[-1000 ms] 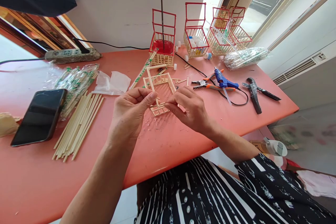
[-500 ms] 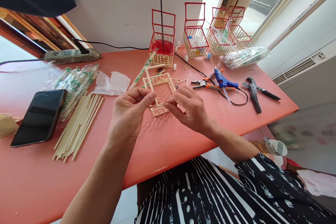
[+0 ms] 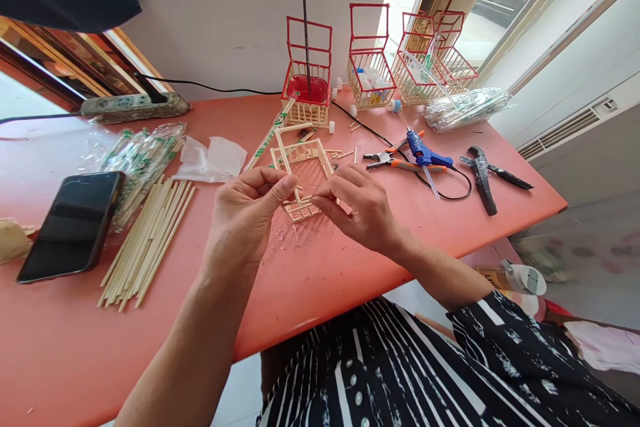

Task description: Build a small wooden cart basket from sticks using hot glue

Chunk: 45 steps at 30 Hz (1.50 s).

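My left hand point(image 3: 253, 213) pinches a small frame of joined wooden sticks point(image 3: 286, 157) between thumb and forefinger; one stick runs up from the fingers and another crosses at its top. My right hand point(image 3: 357, 207) is closed at the frame's near end, its thumb and forefinger on a short stick there, partly hidden by the fingers. Under and behind both hands a small basket of wooden sticks point(image 3: 327, 159) rests on the table, with thin glue strands and bits around it.
Loose sticks point(image 3: 147, 247), a phone point(image 3: 73, 223) and wrapped chopsticks point(image 3: 145, 160) lie left. A blue glue gun point(image 3: 425, 152), pliers point(image 3: 387, 159) and black-handled cutters point(image 3: 484, 180) lie right. Several red-rimmed stick carts point(image 3: 370, 77) stand along the back, one holding a red tub point(image 3: 306, 90).
Both hands keep the same grip on the stick frame. The view has shifted very slightly; nothing else has visibly moved on the table.
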Motion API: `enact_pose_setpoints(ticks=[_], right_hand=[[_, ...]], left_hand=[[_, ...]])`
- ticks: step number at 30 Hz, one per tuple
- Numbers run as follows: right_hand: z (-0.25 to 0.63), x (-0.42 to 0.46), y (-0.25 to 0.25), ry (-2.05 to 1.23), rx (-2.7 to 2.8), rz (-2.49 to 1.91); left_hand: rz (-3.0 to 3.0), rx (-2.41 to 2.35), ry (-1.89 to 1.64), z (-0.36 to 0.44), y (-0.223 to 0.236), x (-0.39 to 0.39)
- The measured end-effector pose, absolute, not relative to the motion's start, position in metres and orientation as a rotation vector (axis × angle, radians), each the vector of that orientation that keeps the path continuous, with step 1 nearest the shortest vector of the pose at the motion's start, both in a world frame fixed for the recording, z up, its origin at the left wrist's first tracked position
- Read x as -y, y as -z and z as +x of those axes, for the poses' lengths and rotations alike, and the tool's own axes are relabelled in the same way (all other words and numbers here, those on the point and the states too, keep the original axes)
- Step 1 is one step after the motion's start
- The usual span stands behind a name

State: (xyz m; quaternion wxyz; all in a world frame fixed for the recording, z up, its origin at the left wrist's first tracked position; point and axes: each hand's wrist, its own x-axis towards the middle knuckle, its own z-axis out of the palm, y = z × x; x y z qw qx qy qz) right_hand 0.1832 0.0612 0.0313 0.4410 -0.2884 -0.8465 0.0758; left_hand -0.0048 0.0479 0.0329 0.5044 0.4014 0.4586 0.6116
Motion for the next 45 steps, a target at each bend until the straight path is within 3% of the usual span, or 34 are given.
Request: enact_pose_setpoints(ticks=[45], right_hand=[[0.1826,-0.0608,-0.0305,-0.194,2.124,-0.769]], left_hand=[[1.003,-1.142,-1.463,-0.0055,-0.0321,-0.0477]])
